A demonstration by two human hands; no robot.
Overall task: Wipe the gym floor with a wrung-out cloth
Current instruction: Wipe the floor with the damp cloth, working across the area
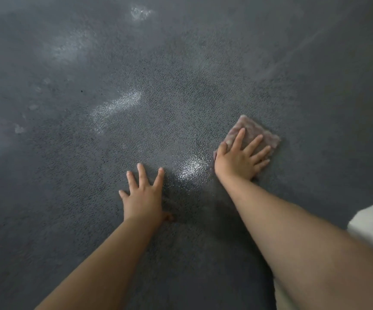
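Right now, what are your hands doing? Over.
Right hand flat, pressing cloth on floor. Left hand spread on floor. Nothing blocking.

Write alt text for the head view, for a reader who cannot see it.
A person's right hand presses a folded pinkish cloth flat on a dark, textured floor, fingers spread. The left hand rests open on the bare floor beside it, apart from the cloth. Pale smudges and a wet sheen mark the floor.
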